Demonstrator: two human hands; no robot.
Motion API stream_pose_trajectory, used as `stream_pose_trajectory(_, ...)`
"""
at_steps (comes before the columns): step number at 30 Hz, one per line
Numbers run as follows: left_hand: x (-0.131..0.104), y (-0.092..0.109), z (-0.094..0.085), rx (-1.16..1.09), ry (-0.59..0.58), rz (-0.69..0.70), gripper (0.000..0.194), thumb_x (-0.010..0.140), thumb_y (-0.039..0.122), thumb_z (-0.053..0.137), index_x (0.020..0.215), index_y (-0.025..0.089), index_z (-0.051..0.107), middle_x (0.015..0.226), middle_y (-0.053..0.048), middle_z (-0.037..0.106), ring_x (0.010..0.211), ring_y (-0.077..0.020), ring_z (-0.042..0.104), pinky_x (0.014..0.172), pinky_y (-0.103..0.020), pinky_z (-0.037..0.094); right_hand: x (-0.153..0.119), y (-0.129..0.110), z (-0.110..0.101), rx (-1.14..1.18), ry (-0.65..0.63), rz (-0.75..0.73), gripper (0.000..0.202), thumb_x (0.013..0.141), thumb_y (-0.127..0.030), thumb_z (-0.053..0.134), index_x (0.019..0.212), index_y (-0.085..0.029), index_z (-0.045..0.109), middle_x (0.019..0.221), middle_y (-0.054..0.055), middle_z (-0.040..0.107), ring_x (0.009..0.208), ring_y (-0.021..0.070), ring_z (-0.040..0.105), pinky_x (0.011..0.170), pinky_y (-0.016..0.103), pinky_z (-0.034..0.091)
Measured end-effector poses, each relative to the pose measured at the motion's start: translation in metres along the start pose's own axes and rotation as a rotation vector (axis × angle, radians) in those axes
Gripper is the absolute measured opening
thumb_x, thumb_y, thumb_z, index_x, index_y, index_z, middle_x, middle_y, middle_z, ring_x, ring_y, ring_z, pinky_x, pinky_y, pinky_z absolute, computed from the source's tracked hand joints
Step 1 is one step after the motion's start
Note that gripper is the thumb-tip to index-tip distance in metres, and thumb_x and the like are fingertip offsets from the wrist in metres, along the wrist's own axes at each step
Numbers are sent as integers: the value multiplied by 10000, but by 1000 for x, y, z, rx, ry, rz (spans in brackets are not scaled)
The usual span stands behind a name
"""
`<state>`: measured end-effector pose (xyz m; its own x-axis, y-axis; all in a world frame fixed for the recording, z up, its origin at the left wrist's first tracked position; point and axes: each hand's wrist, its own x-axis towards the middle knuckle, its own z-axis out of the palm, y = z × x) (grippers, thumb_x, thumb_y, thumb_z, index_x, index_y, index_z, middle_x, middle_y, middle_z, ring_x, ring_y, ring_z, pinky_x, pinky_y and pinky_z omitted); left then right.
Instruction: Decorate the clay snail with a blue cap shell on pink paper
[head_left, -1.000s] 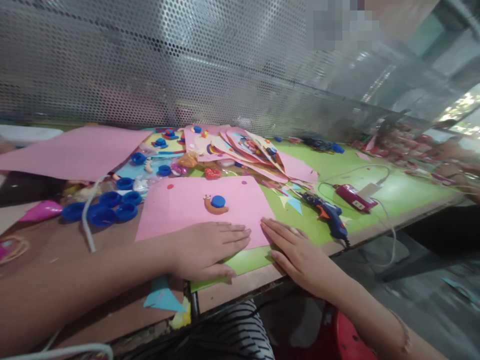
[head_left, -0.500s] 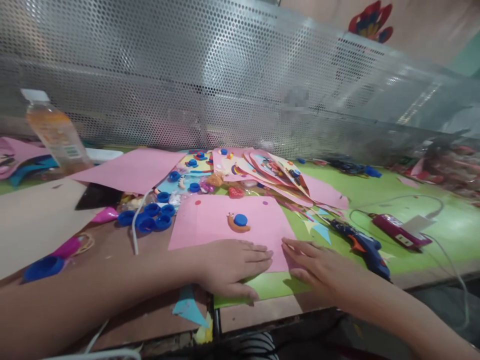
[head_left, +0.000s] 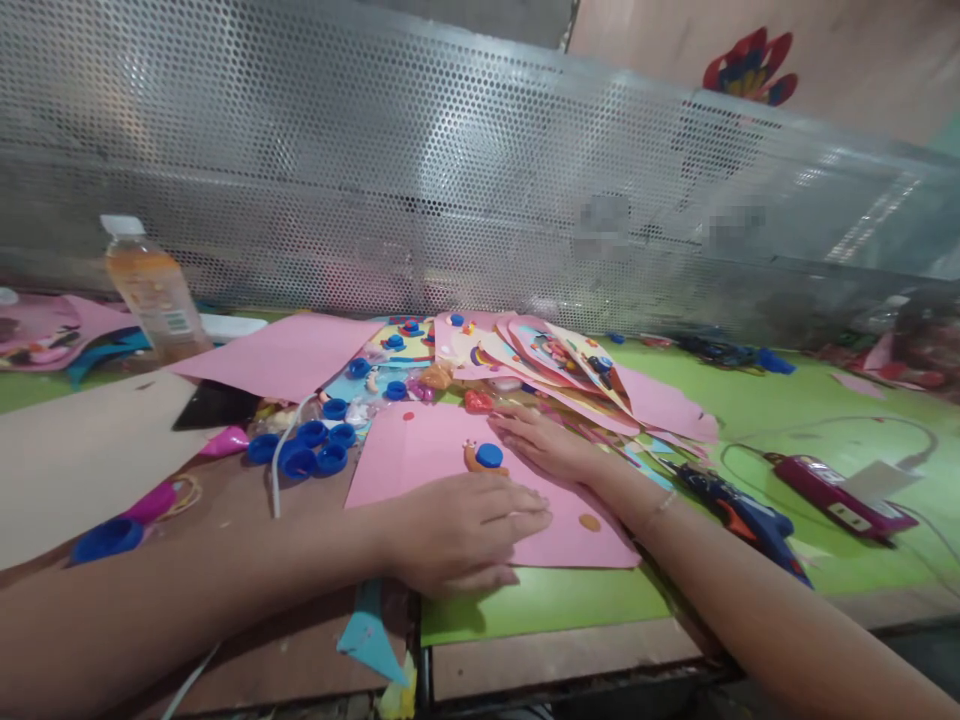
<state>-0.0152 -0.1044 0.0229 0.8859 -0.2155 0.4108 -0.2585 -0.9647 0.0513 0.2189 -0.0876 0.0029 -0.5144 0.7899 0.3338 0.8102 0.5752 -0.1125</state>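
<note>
A pink sheet [head_left: 420, 450] lies on the table, bearing a brown clay snail with a blue cap [head_left: 490, 456] as its shell. My left hand [head_left: 469, 530] rests flat on the sheet's lower part, just below the snail, fingers stretched to the right. Over the upper right part of the sheet lies my right hand [head_left: 544, 440], its fingers spread beside the snail. A red dot [head_left: 409, 416] shows near the upper left corner and an orange-brown dot [head_left: 590, 522] near the lower right. Neither hand holds anything.
Several blue caps [head_left: 298, 461] sit left of the sheet. Decorated cut papers [head_left: 525, 350] lie behind it. A glue gun [head_left: 750, 520] and a maroon power strip [head_left: 840, 495] are at right. A bottle [head_left: 154, 290] stands at back left before a perforated metal panel [head_left: 337, 190].
My right hand has moved up and left, from the sheet's lower right edge to its upper right part, uncovering the orange-brown dot. My left hand stays on the sheet. The view has shifted slightly.
</note>
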Motion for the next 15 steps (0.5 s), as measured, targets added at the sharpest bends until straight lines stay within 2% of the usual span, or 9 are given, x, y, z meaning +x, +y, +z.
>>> stream_pose_trajectory(2, 1, -9, -8, 107, 74, -105, 342, 902, 223, 359, 1147, 67, 541, 1116, -184, 647, 1079, -244, 568, 925, -384, 466, -4, 6, 8, 74, 15, 19, 327, 938, -252, 366, 1168, -174, 585, 1285, 143, 529, 1183, 231, 522, 994, 428, 454)
stream_pose_trajectory(5, -1, -37, -27, 287, 120, -420, 344, 875, 83, 309, 1102, 115, 564, 1076, -128, 648, 1038, -199, 570, 930, -373, 454, -10, 12, 12, 158, 28, 37, 331, 935, -278, 377, 1175, -171, 579, 1276, 147, 522, 1179, 225, 522, 1008, 414, 446)
stream_pose_trajectory(7, -8, -60, -42, 428, -19, -760, 344, 855, 66, 342, 1115, 105, 565, 1146, -141, 606, 1118, -207, 525, 977, -361, 410, -10, 14, 12, 189, 33, 50, 338, 930, -287, 391, 1188, -163, 569, 1284, 153, 509, 1188, 227, 515, 1019, 408, 437)
stream_pose_trajectory(8, -14, -72, -50, 480, -160, -923, 359, 837, 63, 369, 1138, 109, 559, 1188, -145, 579, 1149, -217, 506, 987, -354, 395, -10, 14, 12, 197, 36, 59, 337, 929, -291, 393, 1187, -166, 569, 1286, 151, 508, 1193, 228, 510, 1021, 408, 435)
stream_pose_trajectory(10, -31, -92, -65, 485, -266, -1048, 284, 777, 72, 450, 997, 91, 628, 1095, -179, 613, 1043, -279, 569, 871, -369, 455, -10, 13, 11, 207, 32, 74, 327, 929, -299, 389, 1174, -184, 574, 1270, 138, 522, 1188, 231, 511, 1013, 416, 442)
stream_pose_trajectory(13, -58, -111, -84, 423, -396, -1164, 132, 671, 94, 568, 748, 150, 660, 793, -95, 672, 762, -239, 634, 681, -288, 475, -10, 11, 9, 217, 12, 88, 324, 929, -314, 380, 1157, -203, 581, 1238, 127, 552, 1165, 236, 530, 1003, 428, 452)
stream_pose_trajectory(15, -73, -117, -95, 380, -435, -1183, 133, 610, 64, 583, 678, 157, 649, 732, -71, 671, 693, -217, 621, 625, -259, 446, -11, 9, 7, 215, 2, 103, 342, 929, -332, 372, 1169, -200, 576, 1230, 132, 555, 1156, 242, 539, 1000, 435, 455)
